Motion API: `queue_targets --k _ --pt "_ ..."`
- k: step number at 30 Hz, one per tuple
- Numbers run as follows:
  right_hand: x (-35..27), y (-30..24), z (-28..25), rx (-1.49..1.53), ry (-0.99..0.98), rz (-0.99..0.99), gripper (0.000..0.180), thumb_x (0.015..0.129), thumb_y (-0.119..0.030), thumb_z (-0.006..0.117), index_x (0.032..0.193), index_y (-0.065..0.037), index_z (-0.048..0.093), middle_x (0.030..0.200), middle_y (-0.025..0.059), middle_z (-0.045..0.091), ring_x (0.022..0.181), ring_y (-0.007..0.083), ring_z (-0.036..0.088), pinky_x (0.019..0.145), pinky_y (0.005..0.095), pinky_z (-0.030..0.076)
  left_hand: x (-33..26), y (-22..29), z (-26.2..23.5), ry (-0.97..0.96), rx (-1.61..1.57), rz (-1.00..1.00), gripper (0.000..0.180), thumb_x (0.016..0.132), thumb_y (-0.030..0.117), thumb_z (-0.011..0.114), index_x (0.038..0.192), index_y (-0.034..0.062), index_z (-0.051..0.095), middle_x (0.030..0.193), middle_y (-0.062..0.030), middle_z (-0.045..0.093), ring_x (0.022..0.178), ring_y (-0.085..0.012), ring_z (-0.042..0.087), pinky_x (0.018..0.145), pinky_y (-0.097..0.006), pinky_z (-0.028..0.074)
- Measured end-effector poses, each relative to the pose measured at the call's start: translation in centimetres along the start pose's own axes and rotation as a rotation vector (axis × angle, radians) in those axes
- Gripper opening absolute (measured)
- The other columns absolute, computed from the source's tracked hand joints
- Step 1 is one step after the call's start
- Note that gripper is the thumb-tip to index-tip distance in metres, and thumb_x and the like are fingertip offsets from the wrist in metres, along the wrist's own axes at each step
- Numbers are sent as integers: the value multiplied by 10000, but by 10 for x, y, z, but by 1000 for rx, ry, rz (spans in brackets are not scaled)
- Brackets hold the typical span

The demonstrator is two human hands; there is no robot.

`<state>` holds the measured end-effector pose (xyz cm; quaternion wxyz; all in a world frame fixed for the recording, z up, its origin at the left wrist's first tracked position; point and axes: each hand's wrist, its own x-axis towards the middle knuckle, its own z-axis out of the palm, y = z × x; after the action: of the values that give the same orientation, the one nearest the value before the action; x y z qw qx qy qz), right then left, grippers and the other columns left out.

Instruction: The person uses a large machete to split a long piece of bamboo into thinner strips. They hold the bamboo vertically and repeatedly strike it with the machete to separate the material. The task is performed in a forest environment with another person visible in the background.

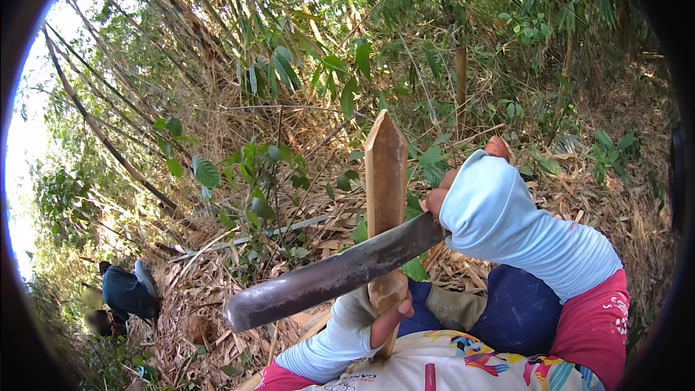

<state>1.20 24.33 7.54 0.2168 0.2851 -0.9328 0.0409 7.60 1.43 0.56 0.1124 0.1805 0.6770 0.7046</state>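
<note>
My left hand (368, 316), in a light blue fabric cover with bare fingertips, is wrapped round the lower part of a wooden stake (386, 174). The stake stands upright in front of my body, its top cut to a point and its lower part notched. My right hand (470, 187), in the same kind of cover, grips a machete; its handle is mostly hidden in my fingers. The dark, worn machete blade (329, 275) slants down to the left and crosses in front of the stake above my left hand. Whether blade and wood touch, I cannot tell.
Dry fallen leaves (210, 311) cover the ground around me. Leafy saplings (253, 181) grow just ahead, with dense bamboo stalks (232, 7) behind. A thin upright post (460, 87) stands farther back. Another person in dark clothes (129, 293) is bent low at the left.
</note>
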Motion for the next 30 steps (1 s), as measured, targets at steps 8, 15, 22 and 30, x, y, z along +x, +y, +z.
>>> queue_targets --k 8,15,22,30 --pt "1 -12 27 68 -110 -22 163 814 -330 528 803 -197 621 650 -5 545 679 217 587 763 554 311 -2 11 -2 82 -83 14 519 857 -5 613 1314 -2 367 949 -102 578 762 -151 614 667 -283 523" --pt "8 -16 22 42 -130 -45 171 809 -325 542 778 -164 591 664 25 561 675 237 593 705 537 352 -3 9 -5 96 -103 -10 492 873 -12 576 1317 10 364 940 -103 573 759 -148 609 653 -283 515" --pt "20 -11 7 -58 51 -8 92 752 -216 583 805 -141 572 655 48 581 656 261 620 613 485 423 -6 3 -3 133 -139 52 551 856 -57 590 1322 36 311 905 -135 581 751 -202 617 643 -320 532" --pt "14 -13 19 -31 -34 76 203 662 -257 690 835 -168 633 755 48 598 801 265 608 804 495 390 -8 -1 -2 142 -130 2 605 856 -19 620 1345 61 272 901 -126 576 744 -192 615 644 -315 529"
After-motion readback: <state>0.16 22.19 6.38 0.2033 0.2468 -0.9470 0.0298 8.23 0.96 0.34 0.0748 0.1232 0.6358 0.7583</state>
